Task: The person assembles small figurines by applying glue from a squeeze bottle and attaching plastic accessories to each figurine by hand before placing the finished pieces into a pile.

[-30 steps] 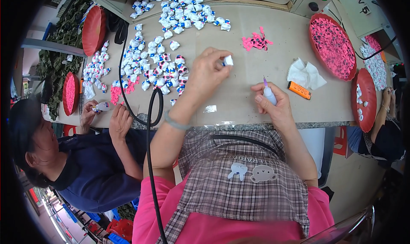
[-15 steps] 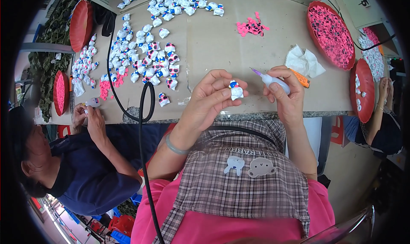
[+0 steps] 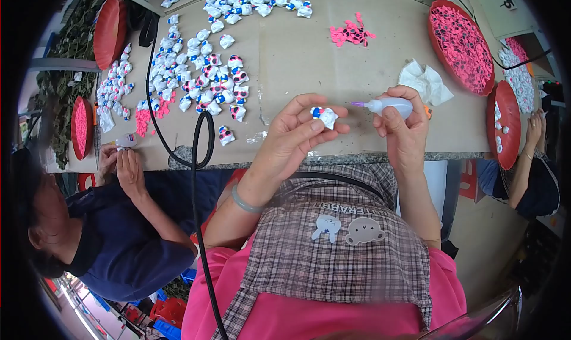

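Between the thumb and fingers of my left hand (image 3: 289,128) is a small white figurine (image 3: 326,119) with blue and dark patches, lying tilted on its side. My right hand (image 3: 404,132) grips a translucent squeeze bottle (image 3: 399,106). Its thin purple nozzle (image 3: 358,104) points left toward the figurine, with a gap between them. Both hands are raised over the near edge of the table. Several similar white figurines (image 3: 205,78) stand in loose rows to the left, some bearing pink-and-black pieces.
Loose pink pieces (image 3: 352,34) lie farther back. A red dish (image 3: 437,54) of pink and black pieces stands at right, near a crumpled white tissue (image 3: 425,81). A black cable (image 3: 196,179) loops down left of my arm. Co-workers sit at left (image 3: 119,239) and far right (image 3: 532,167).
My left hand has tipped the figurine from upright onto its side. My right hand has levelled the bottle and moved slightly up, bringing the nozzle lower and now hiding most of an orange item.
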Available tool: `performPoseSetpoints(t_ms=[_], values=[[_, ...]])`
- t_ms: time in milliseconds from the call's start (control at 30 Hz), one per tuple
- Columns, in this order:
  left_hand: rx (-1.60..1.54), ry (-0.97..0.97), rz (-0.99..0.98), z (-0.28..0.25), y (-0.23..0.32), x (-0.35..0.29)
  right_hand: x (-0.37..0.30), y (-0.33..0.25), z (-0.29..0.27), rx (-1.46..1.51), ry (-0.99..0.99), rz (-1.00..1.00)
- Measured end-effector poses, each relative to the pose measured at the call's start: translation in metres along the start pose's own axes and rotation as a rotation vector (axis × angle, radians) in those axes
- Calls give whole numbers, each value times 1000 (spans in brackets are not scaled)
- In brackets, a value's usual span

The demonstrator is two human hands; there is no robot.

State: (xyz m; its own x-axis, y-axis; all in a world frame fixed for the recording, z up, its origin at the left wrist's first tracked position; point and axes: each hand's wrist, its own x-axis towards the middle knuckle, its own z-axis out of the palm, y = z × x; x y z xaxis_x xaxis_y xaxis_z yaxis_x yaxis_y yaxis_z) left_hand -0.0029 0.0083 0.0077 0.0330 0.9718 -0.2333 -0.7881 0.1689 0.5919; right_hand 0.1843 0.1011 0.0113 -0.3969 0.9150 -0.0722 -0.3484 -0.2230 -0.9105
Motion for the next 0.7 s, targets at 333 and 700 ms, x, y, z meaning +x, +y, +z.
performPoseSetpoints(t_ms=[333,700], values=[[44,-19,33,-3,-4,-1,0,-6,2,-88,15,-64],[159,46,94,1,-8,-5,-16,-14,6,-435,-55,-388]])
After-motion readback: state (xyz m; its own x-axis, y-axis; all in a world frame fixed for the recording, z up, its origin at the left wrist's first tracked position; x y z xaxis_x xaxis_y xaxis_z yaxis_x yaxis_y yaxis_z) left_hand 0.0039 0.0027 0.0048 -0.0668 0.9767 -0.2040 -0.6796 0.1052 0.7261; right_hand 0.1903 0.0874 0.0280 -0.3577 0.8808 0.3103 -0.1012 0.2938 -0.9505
